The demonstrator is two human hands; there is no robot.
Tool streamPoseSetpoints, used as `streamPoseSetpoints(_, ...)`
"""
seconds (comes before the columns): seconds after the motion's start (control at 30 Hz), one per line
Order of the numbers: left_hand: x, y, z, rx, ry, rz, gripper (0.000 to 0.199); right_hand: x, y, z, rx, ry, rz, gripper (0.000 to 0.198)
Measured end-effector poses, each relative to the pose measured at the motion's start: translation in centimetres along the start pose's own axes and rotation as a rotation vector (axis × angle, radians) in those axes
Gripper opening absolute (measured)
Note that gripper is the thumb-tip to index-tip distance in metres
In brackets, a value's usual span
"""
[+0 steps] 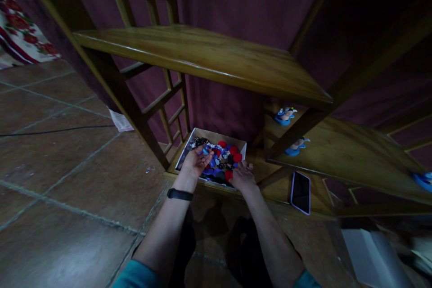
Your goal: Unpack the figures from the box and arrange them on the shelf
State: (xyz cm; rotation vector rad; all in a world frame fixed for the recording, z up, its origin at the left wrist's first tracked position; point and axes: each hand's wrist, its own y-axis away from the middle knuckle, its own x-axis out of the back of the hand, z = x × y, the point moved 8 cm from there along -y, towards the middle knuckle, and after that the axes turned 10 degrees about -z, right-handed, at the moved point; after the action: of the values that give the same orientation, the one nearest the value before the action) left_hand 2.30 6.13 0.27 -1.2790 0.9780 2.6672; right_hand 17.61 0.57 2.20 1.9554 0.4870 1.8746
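A shallow white-edged cardboard box point(216, 135) sits on the bottom shelf, holding a mix of red, blue, purple and black small pieces. Over its left side is my left hand point(195, 161), palm up with fingers curled around a small blue piece point(205, 150) whose exact kind I cannot make out. My right hand point(243, 174) reaches over the box's right front corner, fingers bent down by a red round piece point(228, 175). Those fingertips are partly hidden, so whether they grip anything does not show.
A wooden shelf board point(202, 56) runs above the box. Small blue-based figurines point(284, 116) stand on the boards to the right. A phone point(300, 192) lies on the bottom shelf. Tiled floor point(74, 175) and a thin black cable point(57, 131) are at left.
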Motion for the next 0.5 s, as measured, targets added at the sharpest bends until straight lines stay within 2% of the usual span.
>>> streamPoseSetpoints(0.2, 0.3, -0.1, 0.0, 0.000, -0.003, 0.011, 0.005, -1.2, -0.8, -1.0, -0.012, 0.048, -0.120, 0.034)
streamPoseSetpoints(0.5, -0.4, 0.2, -0.6, 0.020, -0.027, 0.006, 0.005, -0.9, 0.0, -1.5, 0.035, -0.056, -0.031, 0.034)
